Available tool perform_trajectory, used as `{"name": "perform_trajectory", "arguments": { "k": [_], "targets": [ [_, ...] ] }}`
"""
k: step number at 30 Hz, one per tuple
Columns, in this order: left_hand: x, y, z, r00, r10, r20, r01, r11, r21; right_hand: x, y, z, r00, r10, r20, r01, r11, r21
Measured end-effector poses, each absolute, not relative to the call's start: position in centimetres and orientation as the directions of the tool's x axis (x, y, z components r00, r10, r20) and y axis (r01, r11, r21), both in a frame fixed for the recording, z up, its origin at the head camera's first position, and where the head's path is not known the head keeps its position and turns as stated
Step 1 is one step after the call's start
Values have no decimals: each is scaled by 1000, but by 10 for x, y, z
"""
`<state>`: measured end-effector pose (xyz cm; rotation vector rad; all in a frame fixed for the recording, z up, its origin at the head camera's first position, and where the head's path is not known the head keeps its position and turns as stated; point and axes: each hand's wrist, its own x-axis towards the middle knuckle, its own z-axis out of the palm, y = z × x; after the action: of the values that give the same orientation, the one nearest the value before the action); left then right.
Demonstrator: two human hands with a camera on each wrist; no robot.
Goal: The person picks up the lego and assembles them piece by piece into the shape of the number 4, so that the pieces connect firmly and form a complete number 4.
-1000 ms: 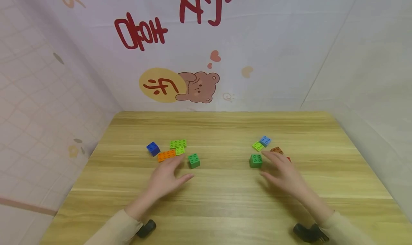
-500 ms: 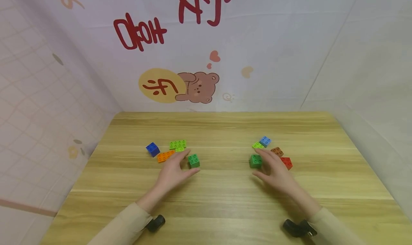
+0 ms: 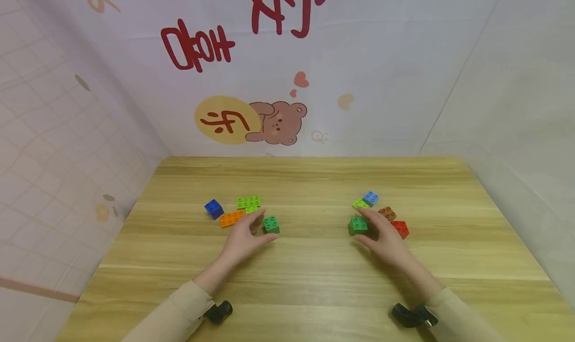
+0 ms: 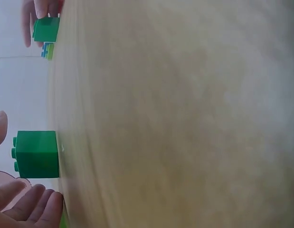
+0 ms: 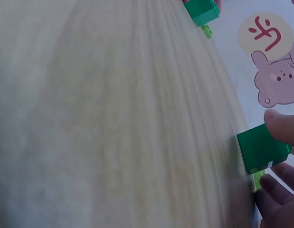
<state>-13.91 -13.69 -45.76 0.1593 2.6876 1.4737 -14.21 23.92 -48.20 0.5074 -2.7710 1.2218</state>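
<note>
A green toy brick (image 3: 271, 224) stands on the left half of the table, studs up. Beside it is my left hand (image 3: 242, 239), thumb and fingers spread; the left wrist view has them apart from the green brick (image 4: 37, 154). Another green brick (image 3: 358, 225) stands on the right half. Around its near right side my right hand (image 3: 387, 238) arches, thumb in front and fingers behind. From the right wrist, the thumb (image 5: 282, 127) overlaps that green brick (image 5: 263, 148), with the other fingers curving below it. Neither brick is lifted.
Left of the left hand lie a dark blue brick (image 3: 214, 208), an orange brick (image 3: 232, 218) and lime bricks (image 3: 249, 202). Near the right hand are a light blue brick (image 3: 371, 198), a lime brick (image 3: 360, 204), a brown brick (image 3: 387, 213) and a red brick (image 3: 400, 229).
Both hands have moved inward, closer to the two green bricks, and then nearly stopped. The red brick, partly covered before, shows more now. The bricks stay in place.
</note>
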Motion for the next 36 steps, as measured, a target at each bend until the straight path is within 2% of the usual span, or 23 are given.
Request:
{"name": "perform_trajectory", "arguments": {
  "k": [8, 28, 36],
  "targets": [
    [-144, -140, -463, -992, 122, -17, 42, 467, 883, -144, 242, -485, -964, -226, 140, -246, 559, -792],
    [-145, -138, -470, -995, 104, 12, 55, 421, 905, -141, 236, -488, -976, -162, 143, -212, 581, -786],
    [-143, -137, -469, -996, 89, -10, 27, 405, 914, -138, 233, -490, -971, -168, 169, -235, 538, -810]
  ]
}}
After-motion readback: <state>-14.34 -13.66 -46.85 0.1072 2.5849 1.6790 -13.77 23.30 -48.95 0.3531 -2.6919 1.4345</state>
